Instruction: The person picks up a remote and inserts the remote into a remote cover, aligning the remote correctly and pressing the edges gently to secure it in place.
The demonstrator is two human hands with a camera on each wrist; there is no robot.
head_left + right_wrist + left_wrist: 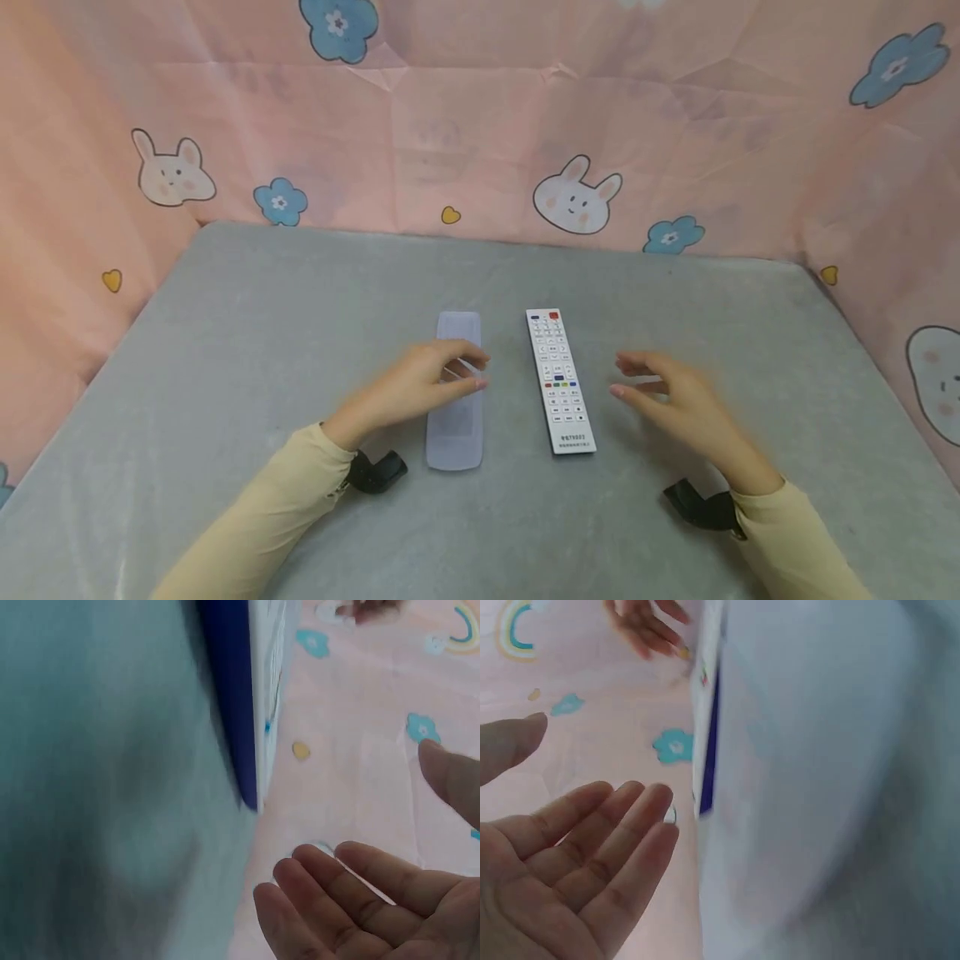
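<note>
While the remote (560,381) lies between them, both hands (420,383) (675,400) hover with fingers (607,847) relaxed, holding nothing.

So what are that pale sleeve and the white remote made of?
The pale sleeve looks like soft, matte, translucent silicone: the grey table tints through it. The white remote looks like hard, smooth plastic with printed buttons and a dark blue underside.

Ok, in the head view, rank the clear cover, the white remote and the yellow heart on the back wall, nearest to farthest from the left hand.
1. Clear cover, under the left hand.
2. White remote, to its right.
3. Yellow heart, far back on the wall.
</note>
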